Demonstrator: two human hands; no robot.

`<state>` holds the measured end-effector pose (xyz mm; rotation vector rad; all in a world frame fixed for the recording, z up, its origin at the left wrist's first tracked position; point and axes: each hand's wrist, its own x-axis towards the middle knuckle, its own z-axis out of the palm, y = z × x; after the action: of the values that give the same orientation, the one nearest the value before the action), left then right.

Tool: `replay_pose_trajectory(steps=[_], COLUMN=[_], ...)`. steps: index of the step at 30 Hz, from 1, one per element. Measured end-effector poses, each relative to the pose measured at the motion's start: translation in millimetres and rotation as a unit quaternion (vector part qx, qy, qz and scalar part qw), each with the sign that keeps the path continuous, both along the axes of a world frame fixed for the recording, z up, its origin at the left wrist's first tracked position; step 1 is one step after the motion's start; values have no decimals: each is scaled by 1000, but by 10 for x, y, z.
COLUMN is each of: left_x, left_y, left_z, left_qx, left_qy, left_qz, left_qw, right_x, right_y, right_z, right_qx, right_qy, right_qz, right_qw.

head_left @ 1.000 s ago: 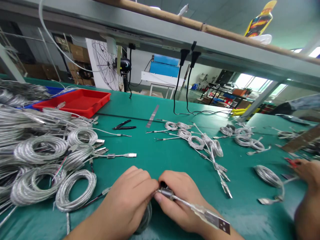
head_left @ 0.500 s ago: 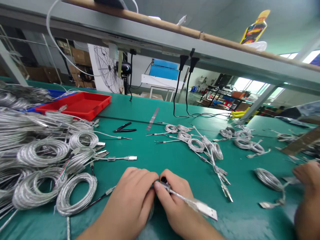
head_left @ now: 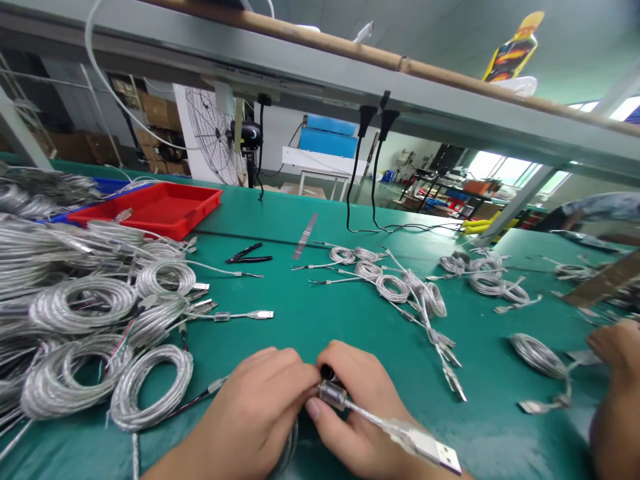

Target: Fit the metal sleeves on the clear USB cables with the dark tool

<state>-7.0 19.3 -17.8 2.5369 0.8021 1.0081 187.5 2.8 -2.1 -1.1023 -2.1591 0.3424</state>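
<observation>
Both my hands meet low in the middle over the green table (head_left: 320,313). My left hand (head_left: 260,407) is closed, its fingers pinched on a clear silver USB cable (head_left: 380,423) at its ferrite bead (head_left: 333,393). My right hand (head_left: 355,413) is closed round the same cable just beyond the bead. The metal USB plug (head_left: 440,455) sticks out to the lower right, past my right wrist. A coil of the cable (head_left: 287,450) hangs partly hidden under my left hand.
Many coiled silver cables (head_left: 85,320) are heaped at the left beside a red tray (head_left: 150,210). Black cutters (head_left: 249,254) and a metal ruler (head_left: 305,235) lie mid-table. More coils (head_left: 400,287) spread right. Another person's hand (head_left: 617,347) works at the right edge.
My hands stay pinched on the cable near the bead. The USB plug dipped and swung back to the lower right. The other person's hand shifted slightly at the right edge.
</observation>
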Motion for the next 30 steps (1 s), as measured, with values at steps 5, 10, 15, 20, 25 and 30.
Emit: replay_pose_trajectory(steps=[5, 10, 15, 20, 25, 30], left_x=[6, 8, 4, 9, 7, -4], left_y=[-9, -19, -31, -24, -15, -3], left_z=[-17, -12, -3, 8, -4, -4], left_qx=[2, 10, 15, 14, 0, -32], left_qy=[15, 16, 10, 2, 11, 22], left_qz=[-3, 0, 6, 4, 1, 3], left_qw=[1000, 1000, 1000, 1000, 1000, 999], right_x=[31, 54, 49, 30, 16, 34], right_y=[-6, 6, 6, -5, 15, 47], right_z=[75, 87, 72, 46, 3, -29], right_qx=[-6, -9, -10, 0, 0, -5], right_qy=[-37, -43, -29, -9, 17, 17], right_qz=[17, 25, 31, 24, 7, 8], right_qw=[999, 999, 999, 1000, 1000, 1000])
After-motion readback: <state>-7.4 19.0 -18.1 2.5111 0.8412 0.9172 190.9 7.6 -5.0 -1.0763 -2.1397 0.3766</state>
